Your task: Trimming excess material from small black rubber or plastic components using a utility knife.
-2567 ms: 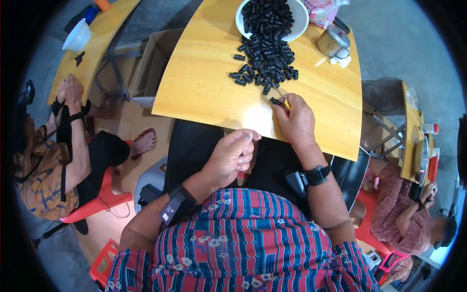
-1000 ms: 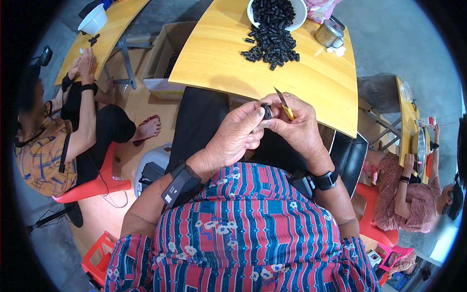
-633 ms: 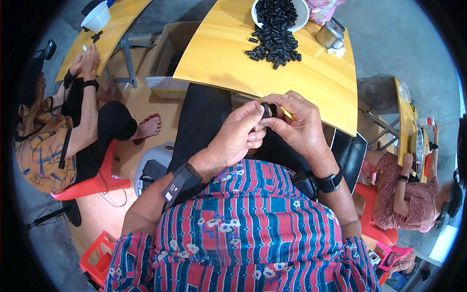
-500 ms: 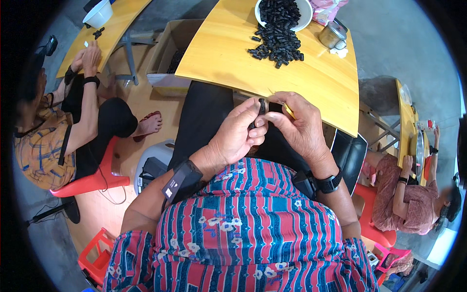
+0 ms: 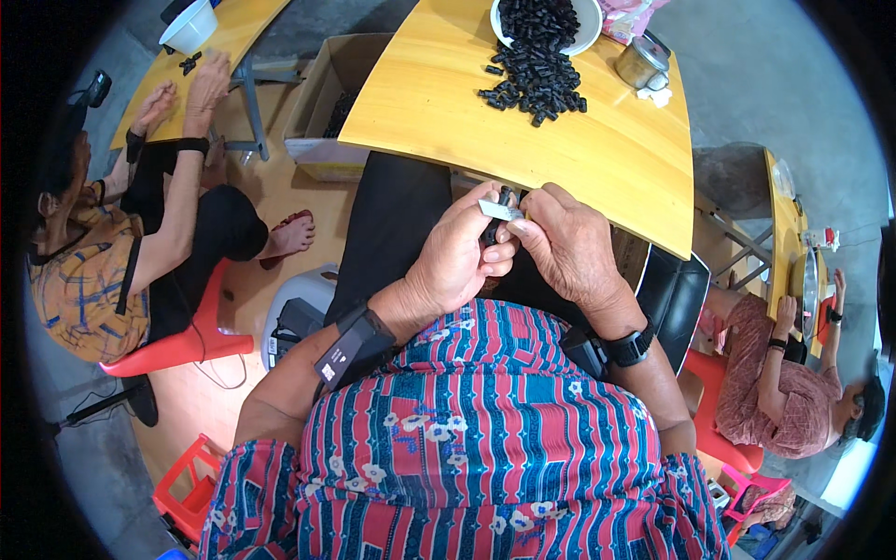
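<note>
In front of my belly, my left hand (image 5: 464, 245) pinches a small black cylindrical piece (image 5: 490, 231) between thumb and fingers. My right hand (image 5: 571, 245) is closed on a small knife, whose flat silver blade (image 5: 500, 211) lies across the black piece. Most of the knife's handle is hidden in my fingers; only a bit of yellow shows. On the yellow table (image 5: 429, 117) beyond my hands, a heap of similar black pieces (image 5: 537, 84) spills from a white bowl (image 5: 590, 30).
A metal-and-glass jar (image 5: 642, 63) and a pink package (image 5: 627, 17) stand at the table's far right. Left of the table is an open cardboard box (image 5: 313, 103). One co-worker (image 5: 103, 271) sits at the left, another (image 5: 779, 373) at the right, each by another table.
My right hand has turned, bringing the knife's blade into view across the black piece. The left co-worker's hands have moved apart, one rising toward the table.
</note>
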The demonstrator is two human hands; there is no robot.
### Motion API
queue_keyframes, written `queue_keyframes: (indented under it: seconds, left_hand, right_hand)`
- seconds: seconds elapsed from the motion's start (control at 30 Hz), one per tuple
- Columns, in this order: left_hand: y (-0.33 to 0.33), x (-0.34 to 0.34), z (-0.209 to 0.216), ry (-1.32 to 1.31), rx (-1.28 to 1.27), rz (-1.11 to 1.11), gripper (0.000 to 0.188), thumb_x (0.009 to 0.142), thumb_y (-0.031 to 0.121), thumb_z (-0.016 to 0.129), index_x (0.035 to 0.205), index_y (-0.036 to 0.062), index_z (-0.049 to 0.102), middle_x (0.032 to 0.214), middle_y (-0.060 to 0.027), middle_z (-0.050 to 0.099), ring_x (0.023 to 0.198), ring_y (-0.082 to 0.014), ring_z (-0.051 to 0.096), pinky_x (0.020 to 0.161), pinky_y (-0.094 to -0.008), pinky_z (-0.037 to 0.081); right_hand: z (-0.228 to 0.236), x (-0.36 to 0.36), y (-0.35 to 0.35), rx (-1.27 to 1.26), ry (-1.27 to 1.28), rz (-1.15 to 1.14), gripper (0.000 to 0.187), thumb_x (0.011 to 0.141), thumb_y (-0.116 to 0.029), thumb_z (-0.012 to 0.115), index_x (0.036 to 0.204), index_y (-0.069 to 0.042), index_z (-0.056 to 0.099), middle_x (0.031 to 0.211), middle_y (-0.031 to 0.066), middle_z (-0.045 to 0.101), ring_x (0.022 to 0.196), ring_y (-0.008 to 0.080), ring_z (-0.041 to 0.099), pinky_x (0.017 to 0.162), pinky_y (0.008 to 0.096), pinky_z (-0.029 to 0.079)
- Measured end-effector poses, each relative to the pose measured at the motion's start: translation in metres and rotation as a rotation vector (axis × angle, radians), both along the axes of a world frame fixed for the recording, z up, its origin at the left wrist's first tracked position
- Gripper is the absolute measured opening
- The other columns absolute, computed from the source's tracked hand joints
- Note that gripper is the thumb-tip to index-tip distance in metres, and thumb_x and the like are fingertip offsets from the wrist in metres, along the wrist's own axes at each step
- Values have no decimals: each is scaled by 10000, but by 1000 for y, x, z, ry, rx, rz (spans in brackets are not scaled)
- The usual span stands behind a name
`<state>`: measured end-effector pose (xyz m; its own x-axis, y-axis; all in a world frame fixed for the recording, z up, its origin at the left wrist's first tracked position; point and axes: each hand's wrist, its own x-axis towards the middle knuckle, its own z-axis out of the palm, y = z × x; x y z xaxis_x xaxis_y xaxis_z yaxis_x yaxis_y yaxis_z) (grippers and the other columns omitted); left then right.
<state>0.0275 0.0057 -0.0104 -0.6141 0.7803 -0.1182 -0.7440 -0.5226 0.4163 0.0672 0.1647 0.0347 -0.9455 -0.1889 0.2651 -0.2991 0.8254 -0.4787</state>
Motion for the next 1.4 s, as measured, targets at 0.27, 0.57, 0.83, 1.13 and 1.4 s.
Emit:
queue_keyframes:
  seconds: [0.27,0.57,0.83,1.13,1.4]
  left_hand:
    - [1,3,3,66,-28,20,154,967,258,416,937,116,466,770,29,421,586,-54,329,507,-196,271]
    - [2,4,5,61,-34,28,170,983,284,410,941,129,467,757,33,406,583,-51,319,504,-190,257]
    - [5,4,4,58,-43,36,156,987,274,408,967,136,478,763,36,407,585,-40,310,501,-177,250]
    - [5,5,2,49,-32,43,132,985,257,417,988,144,485,768,41,408,582,-35,305,500,-174,251]
    - [8,5,-2,71,-20,61,129,987,245,415,988,131,476,768,40,409,581,-34,306,497,-178,254]
  right_hand:
    - [0,1,-2,19,5,-18,222,833,-291,607,845,-76,556,768,113,556,705,332,582,618,403,469]
    - [-4,1,-3,9,-2,-50,232,853,-303,592,843,-75,550,765,115,555,694,329,585,603,404,473]
    - [-3,-1,-2,-4,-14,-43,218,871,-284,569,844,-70,540,771,121,560,704,336,584,610,405,474]
    - [-5,-2,-4,-71,-72,-35,194,881,-247,549,843,-59,526,770,141,562,730,357,574,633,426,459]
    - [-7,-2,-5,-90,-79,-61,193,884,-242,543,847,-54,524,764,144,560,734,363,571,635,432,454]
